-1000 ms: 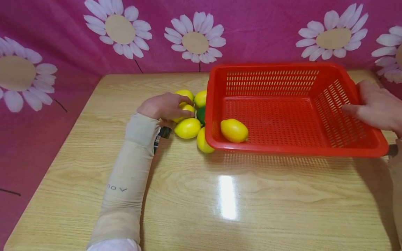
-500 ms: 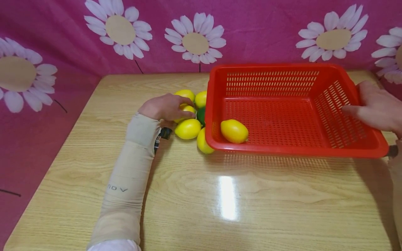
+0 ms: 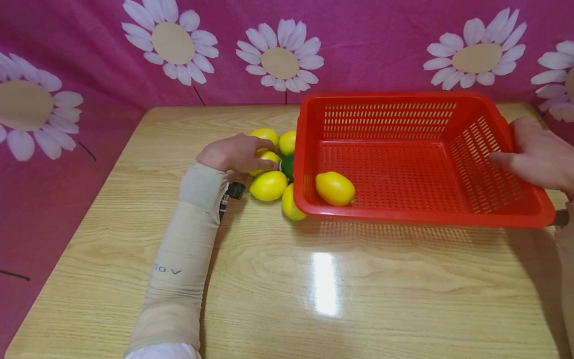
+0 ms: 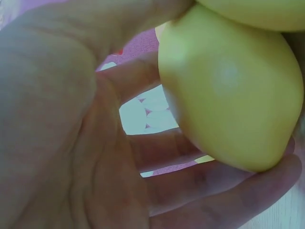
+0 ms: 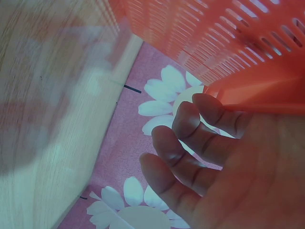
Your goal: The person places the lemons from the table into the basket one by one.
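Lemon (image 4: 233, 90): located in the left hand (image 3: 237, 152), among the grouped lemons (image 3: 268, 186) on the table (image 3: 358, 289), left of the red basket (image 3: 426, 217). The left fingers curve around it, spaced to its width, with the thumb opposed.

Handling, judged by appearance: skin smooth and shiny, likely slippery; body probably light and firm, not fragile. Take hold across the broad middle; avoid the tapered ends, where fingers may slide off. The basket appears thin-walled, light and slightly flexible; hold it by the rim. The right hand (image 3: 540, 154) holds its right short side, thumb hooked inside.

View differences: the head view shows the inner lemon (image 3: 335, 189) in the basket's near-left corner and a green fruit (image 3: 287, 164) partly hidden by the basket. The left wrist view shows the fingers under the held lemon and an adjoining lemon (image 4: 259, 12) above it in frame. The right wrist view shows four right fingers outside the wall, bent and slightly apart; their contact with the wall cannot be confirmed
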The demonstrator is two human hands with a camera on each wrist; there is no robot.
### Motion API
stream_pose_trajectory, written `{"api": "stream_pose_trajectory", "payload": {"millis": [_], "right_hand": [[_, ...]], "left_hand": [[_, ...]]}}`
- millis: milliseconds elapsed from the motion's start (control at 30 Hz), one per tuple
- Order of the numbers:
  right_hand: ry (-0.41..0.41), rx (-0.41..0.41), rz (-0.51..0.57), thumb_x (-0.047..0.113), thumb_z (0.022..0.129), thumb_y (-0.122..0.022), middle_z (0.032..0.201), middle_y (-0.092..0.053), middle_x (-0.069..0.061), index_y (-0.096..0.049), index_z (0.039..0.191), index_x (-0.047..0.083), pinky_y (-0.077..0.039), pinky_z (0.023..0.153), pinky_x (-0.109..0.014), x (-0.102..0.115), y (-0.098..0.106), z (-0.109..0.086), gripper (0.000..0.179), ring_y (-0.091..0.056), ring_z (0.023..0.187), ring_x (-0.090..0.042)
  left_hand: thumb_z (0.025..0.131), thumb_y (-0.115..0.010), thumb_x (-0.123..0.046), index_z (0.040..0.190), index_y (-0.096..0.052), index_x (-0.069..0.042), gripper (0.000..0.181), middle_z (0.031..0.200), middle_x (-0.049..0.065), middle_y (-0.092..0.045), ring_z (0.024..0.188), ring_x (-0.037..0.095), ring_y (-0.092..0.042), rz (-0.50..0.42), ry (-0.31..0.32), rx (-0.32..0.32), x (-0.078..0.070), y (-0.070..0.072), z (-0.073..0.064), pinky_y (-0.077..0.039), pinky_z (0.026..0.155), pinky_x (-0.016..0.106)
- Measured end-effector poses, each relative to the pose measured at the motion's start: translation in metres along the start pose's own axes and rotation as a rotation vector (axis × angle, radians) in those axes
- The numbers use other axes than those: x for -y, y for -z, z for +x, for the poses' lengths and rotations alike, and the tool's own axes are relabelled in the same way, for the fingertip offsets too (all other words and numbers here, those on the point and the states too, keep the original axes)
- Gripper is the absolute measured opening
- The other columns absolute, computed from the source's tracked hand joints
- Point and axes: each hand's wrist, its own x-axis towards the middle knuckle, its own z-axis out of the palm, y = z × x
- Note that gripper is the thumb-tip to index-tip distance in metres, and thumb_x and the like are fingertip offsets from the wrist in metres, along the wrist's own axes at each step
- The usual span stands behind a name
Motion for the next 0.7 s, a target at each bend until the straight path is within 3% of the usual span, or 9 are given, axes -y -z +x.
{"api": "stream_pose_trajectory", "payload": {"millis": [200, 700], "right_hand": [[-0.001, 0.007, -0.018, 0.019, 0.097, -0.060, 0.106, -0.050, -0.039, -0.025, 0.135, -0.020, -0.052, 0.057, -0.035, -0.0003, 0.0015, 0.0016, 0.064, -0.060, 0.078, -0.039], [0.005, -0.049, -0.024, 0.017, 0.096, -0.063, 0.105, -0.053, -0.039, -0.028, 0.136, -0.018, -0.059, 0.057, -0.047, 0.0029, -0.0006, -0.0028, 0.064, -0.062, 0.072, -0.036]], "left_hand": [[0.097, -0.062, -0.058, 0.152, -0.048, -0.036, 0.060, 0.136, 0.004, -0.061, 0.125, 0.028, -0.053, 0.010, -0.005, -0.013, 0.0013, 0.0019, -0.0011, -0.048, 0.110, 0.054], [0.097, -0.063, -0.053, 0.152, -0.047, -0.037, 0.059, 0.141, 0.003, -0.061, 0.127, 0.027, -0.053, -0.032, -0.008, -0.048, 0.0040, 0.0062, -0.0081, -0.049, 0.111, 0.054]]}}
